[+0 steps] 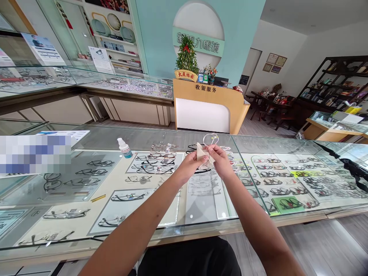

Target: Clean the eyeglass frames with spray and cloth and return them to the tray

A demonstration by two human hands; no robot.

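Observation:
Both hands meet above the glass counter, around a cream cloth (200,152). My left hand (192,161) is closed on the cloth, its thumb pressed on the folds. Just beside it, my right hand (219,158) pinches a pair of glasses with a pale, thin frame (211,138); one rim sticks up above the fingers. Part of the glasses is hidden by the cloth and fingers. To the left, a small white-capped spray bottle (124,148) with blue liquid stands upright on the counter top.
Under the glass top (161,234) lie rows of eyeglasses (156,166). A brochure (80,135) rests at the left, and a black strap (352,168) lies at the far right. Beyond the counter stand a wooden cashier desk (238,111) and more display cases (129,107).

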